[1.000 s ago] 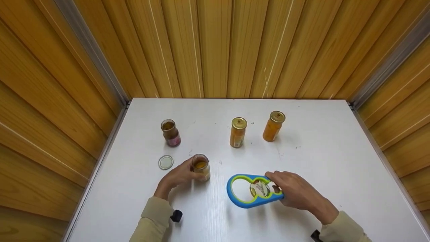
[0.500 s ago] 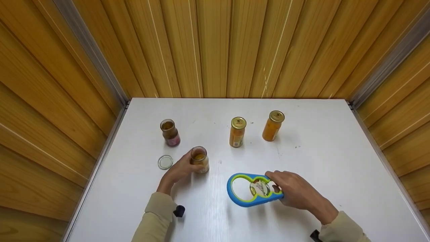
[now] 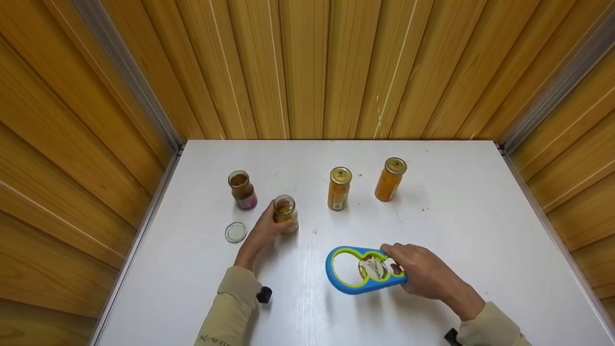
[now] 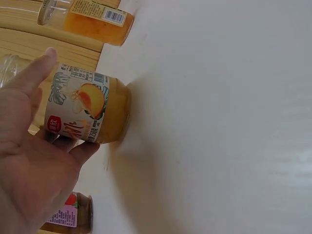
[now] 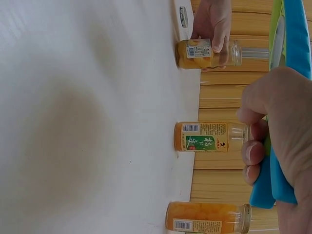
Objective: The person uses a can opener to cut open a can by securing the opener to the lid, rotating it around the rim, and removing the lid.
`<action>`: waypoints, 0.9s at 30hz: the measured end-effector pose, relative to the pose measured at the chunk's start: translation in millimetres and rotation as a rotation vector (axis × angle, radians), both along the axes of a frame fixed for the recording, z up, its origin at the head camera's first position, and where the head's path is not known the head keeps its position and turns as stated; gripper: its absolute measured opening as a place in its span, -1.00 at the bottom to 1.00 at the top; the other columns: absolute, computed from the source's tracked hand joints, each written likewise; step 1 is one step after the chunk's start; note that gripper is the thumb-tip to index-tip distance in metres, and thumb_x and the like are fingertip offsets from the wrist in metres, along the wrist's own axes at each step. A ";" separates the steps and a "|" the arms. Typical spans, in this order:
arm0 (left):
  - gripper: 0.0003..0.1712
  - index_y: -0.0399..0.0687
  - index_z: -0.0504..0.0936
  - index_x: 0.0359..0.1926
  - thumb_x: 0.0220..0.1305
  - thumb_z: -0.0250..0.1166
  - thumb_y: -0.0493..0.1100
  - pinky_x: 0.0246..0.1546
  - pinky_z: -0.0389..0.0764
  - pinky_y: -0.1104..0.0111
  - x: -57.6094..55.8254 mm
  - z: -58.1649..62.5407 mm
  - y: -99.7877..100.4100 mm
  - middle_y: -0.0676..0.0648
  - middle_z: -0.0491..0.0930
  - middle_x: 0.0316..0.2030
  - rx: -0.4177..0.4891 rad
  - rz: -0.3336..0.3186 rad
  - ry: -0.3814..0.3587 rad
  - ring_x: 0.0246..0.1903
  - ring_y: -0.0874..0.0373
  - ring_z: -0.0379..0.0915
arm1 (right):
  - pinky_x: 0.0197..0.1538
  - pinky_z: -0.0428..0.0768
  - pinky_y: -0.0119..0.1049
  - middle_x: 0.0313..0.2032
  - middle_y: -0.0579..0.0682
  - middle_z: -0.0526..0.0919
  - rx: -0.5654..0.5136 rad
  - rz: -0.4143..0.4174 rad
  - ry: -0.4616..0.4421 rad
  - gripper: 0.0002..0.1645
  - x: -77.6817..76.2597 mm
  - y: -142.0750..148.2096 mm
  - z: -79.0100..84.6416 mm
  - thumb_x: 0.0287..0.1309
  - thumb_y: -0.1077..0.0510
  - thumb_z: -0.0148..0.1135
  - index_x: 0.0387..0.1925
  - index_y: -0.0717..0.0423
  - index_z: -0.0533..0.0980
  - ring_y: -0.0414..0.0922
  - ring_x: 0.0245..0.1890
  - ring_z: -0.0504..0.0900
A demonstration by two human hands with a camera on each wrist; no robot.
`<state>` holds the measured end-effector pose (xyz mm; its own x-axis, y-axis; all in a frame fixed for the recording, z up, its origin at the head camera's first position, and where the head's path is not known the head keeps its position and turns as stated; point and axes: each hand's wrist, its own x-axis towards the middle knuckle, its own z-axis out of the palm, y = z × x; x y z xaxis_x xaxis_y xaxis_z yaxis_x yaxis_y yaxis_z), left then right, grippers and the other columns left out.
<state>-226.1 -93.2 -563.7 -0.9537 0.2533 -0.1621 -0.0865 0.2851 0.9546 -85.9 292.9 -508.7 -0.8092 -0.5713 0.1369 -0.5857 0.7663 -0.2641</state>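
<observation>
On worktop, nearer left edge | left hand gripped open jar, likely steadying it | right hand gripped blue opener by narrower end, seemingly keeping ring clear

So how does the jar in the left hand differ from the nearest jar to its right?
The held jar is open; the other jar wears a gold lid. The left hand grips the held jar; the other jar stands untouched. The held jar's label shows a peach; the other jar's has a green panel. Both are glass with orange-yellow contents.
</observation>
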 end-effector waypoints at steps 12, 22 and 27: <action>-0.13 -0.11 0.20 0.52 0.33 0.46 -0.14 0.48 0.21 0.02 -25.0 -5.1 27.7 -0.25 0.36 0.41 -0.021 0.184 0.068 0.42 -0.13 0.26 | -0.13 0.68 -0.22 -0.12 -0.20 0.67 -0.004 -0.007 0.003 -0.27 0.2 -0.2 -1.3 -0.02 0.32 0.55 0.21 -0.01 0.47 -0.30 -0.27 0.55; -0.08 -0.10 0.23 0.52 0.29 0.50 -0.02 0.43 0.31 0.06 -43.1 -10.9 43.4 -0.20 0.42 0.39 -0.118 0.369 0.148 0.37 -0.07 0.35 | -0.11 0.69 -0.20 -0.10 -0.22 0.67 -0.002 -0.030 -0.016 -0.24 -1.0 -0.5 -1.0 -0.04 0.31 0.57 0.22 0.00 0.48 -0.28 -0.25 0.56; -0.04 -0.03 0.22 0.53 0.27 0.51 0.07 0.39 0.35 0.04 -49.6 -12.4 52.9 -0.14 0.41 0.40 -0.176 0.449 0.166 0.34 -0.03 0.38 | -0.10 0.70 -0.18 -0.09 -0.20 0.68 0.006 -0.038 -0.023 -0.24 -2.1 -0.8 -1.7 -0.03 0.29 0.58 0.23 0.00 0.47 -0.28 -0.26 0.57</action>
